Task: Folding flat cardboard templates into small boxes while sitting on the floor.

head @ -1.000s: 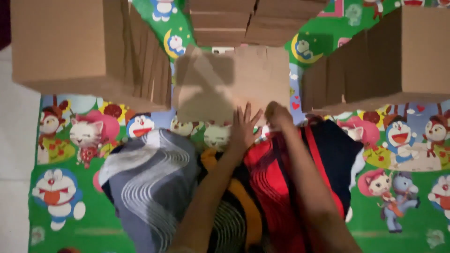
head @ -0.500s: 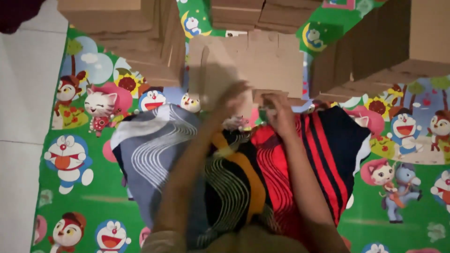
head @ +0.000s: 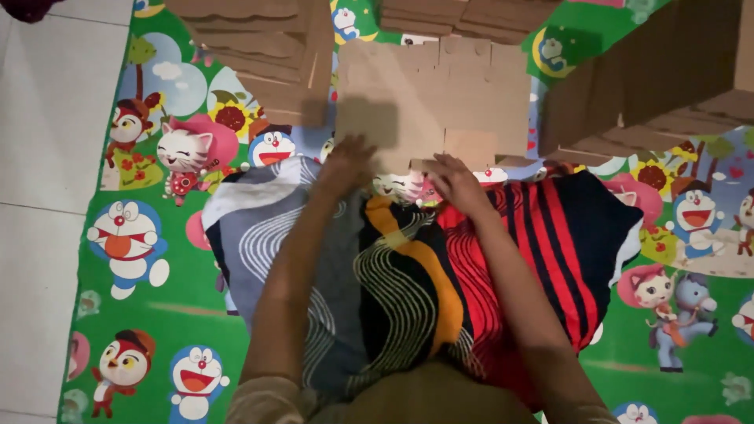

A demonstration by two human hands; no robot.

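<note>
A flat brown die-cut cardboard sheet (head: pixel 440 94) lies on the cartoon-printed mat in front of me. My left hand (head: pixel 345 163) rests on its near left edge with the fingers curled over it. At the near right edge, my right hand (head: pixel 457 182) pinches a small flap of the sheet. Both forearms reach out over a patterned cloth (head: pixel 408 275) in grey, black, orange and red that covers my lap.
Stacks of folded cardboard stand around the sheet: one at the upper left (head: pixel 267 55), one at the top middle (head: pixel 463 16), a tall one at the right (head: pixel 660 78). The green cartoon mat (head: pixel 141 235) meets white floor tiles (head: pixel 39 157) on the left.
The view has shifted, showing more floor at the left. My left fingers, spread a second ago, are now curled on the sheet's near edge. The right hand has closed on the flap.
</note>
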